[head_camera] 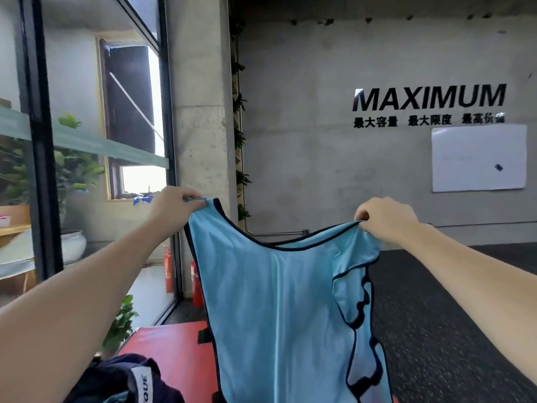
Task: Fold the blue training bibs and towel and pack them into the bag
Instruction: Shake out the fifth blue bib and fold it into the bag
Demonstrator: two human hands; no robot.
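Note:
A light blue training bib (279, 309) with dark trim hangs in the air in front of me, spread by its two shoulder straps. My left hand (174, 206) pinches the left strap at the top. My right hand (386, 219) pinches the right strap, whose side bunches and ripples below it. At the bottom left lies a dark navy bag (125, 379) with a white label, some blue fabric showing at its mouth. No towel can be made out.
A red padded surface (180, 350) lies below the bib. Two red fire extinguishers (197, 286) stand by the concrete pillar (200, 112). Glass wall and plants are at left, dark carpet (436, 315) at right, a whiteboard (479, 158) on the far wall.

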